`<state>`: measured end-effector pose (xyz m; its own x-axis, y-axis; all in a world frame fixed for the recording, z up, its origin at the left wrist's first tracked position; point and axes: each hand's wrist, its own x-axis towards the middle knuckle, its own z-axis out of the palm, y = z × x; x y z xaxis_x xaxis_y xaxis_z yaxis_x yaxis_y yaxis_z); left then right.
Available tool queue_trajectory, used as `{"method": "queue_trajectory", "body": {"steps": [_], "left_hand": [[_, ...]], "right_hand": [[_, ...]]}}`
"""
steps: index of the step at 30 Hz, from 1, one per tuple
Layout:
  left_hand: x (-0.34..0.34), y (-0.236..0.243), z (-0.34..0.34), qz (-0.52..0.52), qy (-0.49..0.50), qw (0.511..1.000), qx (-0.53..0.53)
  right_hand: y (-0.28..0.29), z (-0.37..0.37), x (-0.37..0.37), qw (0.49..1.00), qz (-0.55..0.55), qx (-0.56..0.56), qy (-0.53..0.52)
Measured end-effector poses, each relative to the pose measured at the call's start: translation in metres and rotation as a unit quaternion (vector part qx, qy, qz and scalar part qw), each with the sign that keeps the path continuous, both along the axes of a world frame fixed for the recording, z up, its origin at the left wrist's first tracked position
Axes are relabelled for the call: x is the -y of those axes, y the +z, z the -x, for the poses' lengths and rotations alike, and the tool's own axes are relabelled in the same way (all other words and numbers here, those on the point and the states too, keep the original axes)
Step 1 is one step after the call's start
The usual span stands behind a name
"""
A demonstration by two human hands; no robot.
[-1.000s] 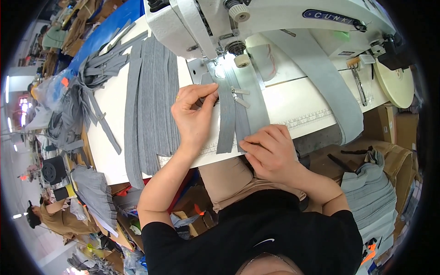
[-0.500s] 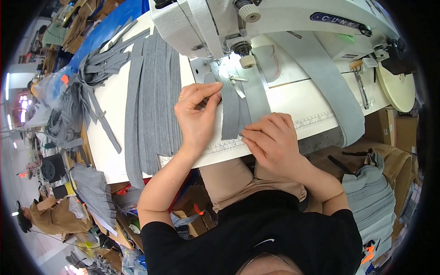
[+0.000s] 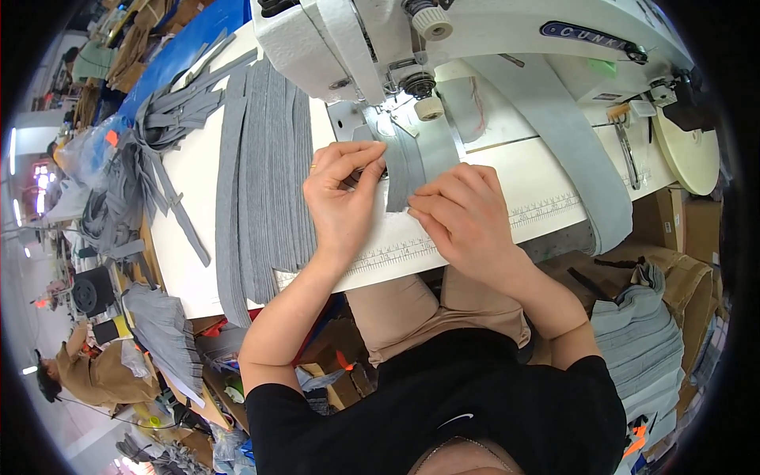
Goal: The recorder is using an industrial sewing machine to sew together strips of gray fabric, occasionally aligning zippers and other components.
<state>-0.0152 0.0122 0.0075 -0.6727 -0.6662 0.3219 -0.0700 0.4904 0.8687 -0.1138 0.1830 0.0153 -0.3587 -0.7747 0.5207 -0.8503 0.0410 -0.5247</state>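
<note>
Right hand (image 3: 467,210), one, thumb and fingertips pinched on the near end of a grey zipper strip (image 3: 402,172), which lies on the white table (image 3: 529,178), its pull (image 3: 405,127) toward 12 o'clock; left hand (image 3: 342,190), one, at 9 o'clock of the strip, thumb and forefinger together at its edge, though from where I stand I cannot tell whether they grip cloth. Outward: white sewing machine (image 3: 317,55), at 12; stacked grey strips (image 3: 257,182), at 9; tangled grey straps (image 3: 170,119), at 10, farther off; pale grey band (image 3: 546,131), at 2.
</note>
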Motion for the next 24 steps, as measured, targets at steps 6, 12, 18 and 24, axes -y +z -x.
{"method": "queue_trajectory", "body": {"steps": [6,12,18,24], "left_hand": [[-0.0006,-0.0006,0.0015,0.008,0.004,1.0,0.008],[0.0001,-0.0025,0.0022,0.028,0.007,0.999,0.019],[-0.0021,0.0029,0.0003,0.003,0.005,1.0,0.009],[0.0004,0.0005,0.0004,0.046,-0.005,0.999,0.015]], "right_hand": [[-0.0024,0.0001,0.0008,1.0,-0.024,-0.016,0.0],[-0.006,0.0023,0.0043,0.999,0.004,-0.032,-0.016],[-0.007,0.0013,0.0029,0.999,-0.005,-0.033,-0.018],[-0.0039,0.0005,0.0018,0.999,-0.031,-0.019,-0.028]]}}
